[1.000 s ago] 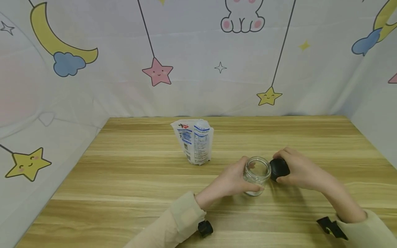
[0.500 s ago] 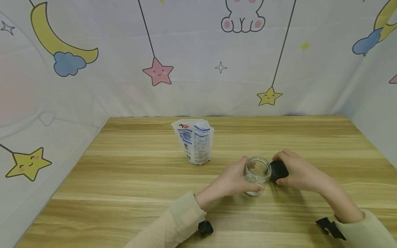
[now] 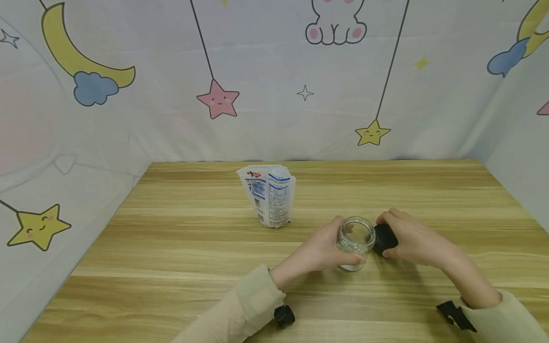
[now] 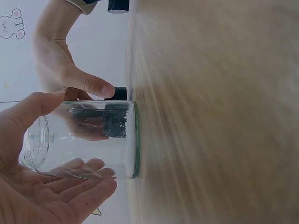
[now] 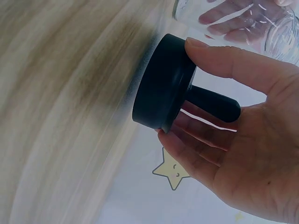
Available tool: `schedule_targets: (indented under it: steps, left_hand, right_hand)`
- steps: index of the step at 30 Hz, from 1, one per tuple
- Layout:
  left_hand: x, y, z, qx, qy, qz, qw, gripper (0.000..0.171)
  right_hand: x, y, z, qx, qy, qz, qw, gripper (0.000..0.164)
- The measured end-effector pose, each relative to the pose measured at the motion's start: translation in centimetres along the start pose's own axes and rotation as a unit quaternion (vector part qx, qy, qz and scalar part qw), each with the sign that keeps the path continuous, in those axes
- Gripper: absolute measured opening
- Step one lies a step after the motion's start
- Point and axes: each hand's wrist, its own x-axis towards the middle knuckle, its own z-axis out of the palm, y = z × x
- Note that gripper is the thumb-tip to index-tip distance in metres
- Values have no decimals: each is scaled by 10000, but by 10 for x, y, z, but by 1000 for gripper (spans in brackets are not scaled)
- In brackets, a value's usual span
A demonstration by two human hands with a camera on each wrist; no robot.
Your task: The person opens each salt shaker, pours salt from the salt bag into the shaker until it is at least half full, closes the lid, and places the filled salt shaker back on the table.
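A clear glass jar (image 3: 357, 250) stands upright and uncapped on the table, my left hand (image 3: 319, 245) gripping it with the thumb on the near side and the fingers round the far side. Some white granules (image 4: 131, 140) lie in its bottom, seen in the left wrist view. Just right of the jar, my right hand (image 3: 416, 240) pinches a black round lid (image 5: 161, 84) by its edge between thumb and fingers. A short black handle (image 5: 215, 103) sticks out of the lid toward the palm. The lid's rim is right at the tabletop, tilted in the right wrist view.
A white plastic pouch (image 3: 274, 197) with blue print stands behind and left of the jar. The wood-grain table (image 3: 171, 247) ends at a pale curtain (image 3: 274, 128) printed with stars and moons. A black clip (image 3: 284, 316) shows at the left cuff.
My right hand and the lid have shifted slightly toward me, down in the head view. My left hand and the jar have stayed put, and so has the pouch.
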Motion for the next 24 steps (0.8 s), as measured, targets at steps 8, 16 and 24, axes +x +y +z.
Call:
schedule_targets:
  steps: [8,16,24]
  left_hand:
    - [1,-1,0,50,4,11,10000,63]
    - [0,-1,1,55,-9,39,10000,64]
    - [-1,0,0,26,-38,13,10000,63]
  right_hand:
    - [0,1,2,-69,-11,-78,9999,55]
    - [-1,3,4,-78,-37,-129,9999,54]
    - [0,3,4,-25,-107,-80,9999,54]
